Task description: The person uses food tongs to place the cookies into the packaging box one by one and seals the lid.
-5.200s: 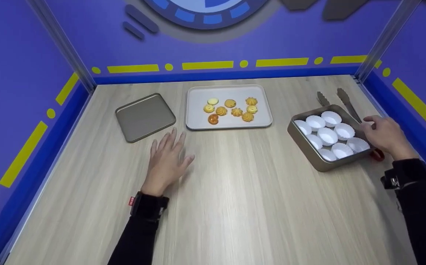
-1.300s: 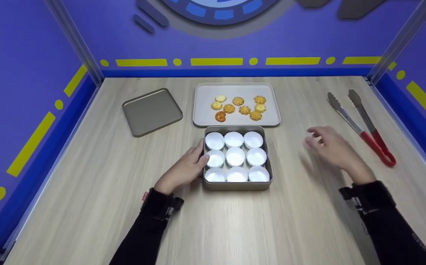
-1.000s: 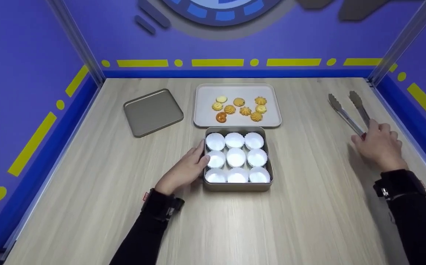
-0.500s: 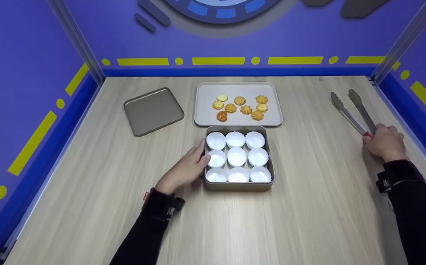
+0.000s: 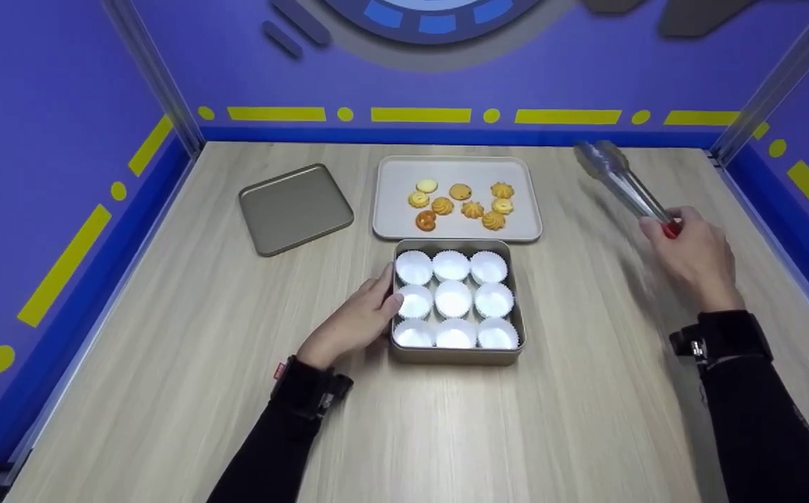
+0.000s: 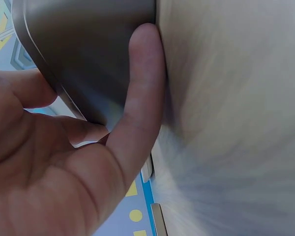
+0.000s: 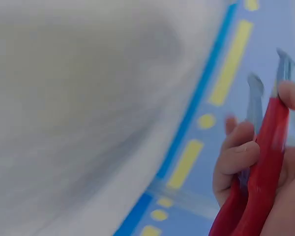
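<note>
1. Head view, from where I'm standing: a wood-grain desk [image 5: 551, 433] carries everything except the tongs [image 5: 629, 188], which are up in the air.
2. Mid-desk, toward its far edge, lies a white tray [image 5: 394, 175].
3. Directly in front of that tray, nearer the person, sits the tin box [image 5: 457, 357], upright. The left hand [image 5: 352, 325] holds it by the left side, thumb at the rim and the other fingers against the outer wall, just as a moment ago.
4. Toward the desk's far left corner lies a shallow brown pan [image 5: 296, 209], perhaps the box's lid.
5. Here's the change: half a second ago the tongs lay on the right of the desk, arms apart. Now the right hand [image 5: 696, 255] has them raised, fingers curled round the red handles, arms drawn closer, tips aimed beyond the tray's right edge and gripping nothing. I'd judge the setting-up nearly over: box steadied, tool in hand.
6. Nine paper cups [image 5: 453, 299] fill the box, three by three, and look empty.
7. Nine small cookies [image 5: 442, 205] are scattered on the tray, apparently untouched.
</note>
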{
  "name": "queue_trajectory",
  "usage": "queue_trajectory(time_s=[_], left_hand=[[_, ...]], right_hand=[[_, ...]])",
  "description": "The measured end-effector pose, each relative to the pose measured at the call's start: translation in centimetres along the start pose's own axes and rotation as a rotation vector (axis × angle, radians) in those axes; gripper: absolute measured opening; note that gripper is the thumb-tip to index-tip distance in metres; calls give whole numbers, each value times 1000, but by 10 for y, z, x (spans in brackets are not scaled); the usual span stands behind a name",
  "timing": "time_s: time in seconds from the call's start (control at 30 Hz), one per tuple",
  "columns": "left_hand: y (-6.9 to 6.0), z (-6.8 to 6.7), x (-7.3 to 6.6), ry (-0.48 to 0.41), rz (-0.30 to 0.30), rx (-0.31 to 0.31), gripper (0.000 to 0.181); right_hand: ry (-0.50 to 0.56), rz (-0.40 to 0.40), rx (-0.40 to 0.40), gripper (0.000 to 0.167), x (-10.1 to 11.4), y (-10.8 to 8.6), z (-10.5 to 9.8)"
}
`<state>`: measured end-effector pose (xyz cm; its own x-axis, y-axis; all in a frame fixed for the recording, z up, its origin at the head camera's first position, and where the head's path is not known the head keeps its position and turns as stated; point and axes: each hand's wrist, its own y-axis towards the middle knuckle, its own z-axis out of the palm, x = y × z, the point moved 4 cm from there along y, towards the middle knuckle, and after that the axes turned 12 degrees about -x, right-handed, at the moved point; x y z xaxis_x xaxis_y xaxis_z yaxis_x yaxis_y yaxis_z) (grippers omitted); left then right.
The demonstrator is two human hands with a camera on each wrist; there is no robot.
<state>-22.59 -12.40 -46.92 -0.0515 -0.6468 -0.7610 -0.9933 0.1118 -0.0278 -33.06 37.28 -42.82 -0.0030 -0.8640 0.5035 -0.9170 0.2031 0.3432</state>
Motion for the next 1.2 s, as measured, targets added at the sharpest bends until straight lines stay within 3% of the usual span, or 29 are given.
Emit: queue_trajectory(time_s=[0.2,0.37,0.47,0.67,1.2], left_hand=[[1,2,1,3,3,8,70],[1,1,1,-3,-18,2,71],[-1,0,1,-4,-23,2,71],[-2,0,3,2,-29,3,71],[0,0,2,4,3,1,70]], right_hand=[[-23,-100,68,76,47,-16,3],[-38,-148,156,68,68,-25,11],[-64,-171,185,60,74,-28,16],[-100,-210,162,47,79,-33,18],[-163,-289,157,40,87,-35,26]])
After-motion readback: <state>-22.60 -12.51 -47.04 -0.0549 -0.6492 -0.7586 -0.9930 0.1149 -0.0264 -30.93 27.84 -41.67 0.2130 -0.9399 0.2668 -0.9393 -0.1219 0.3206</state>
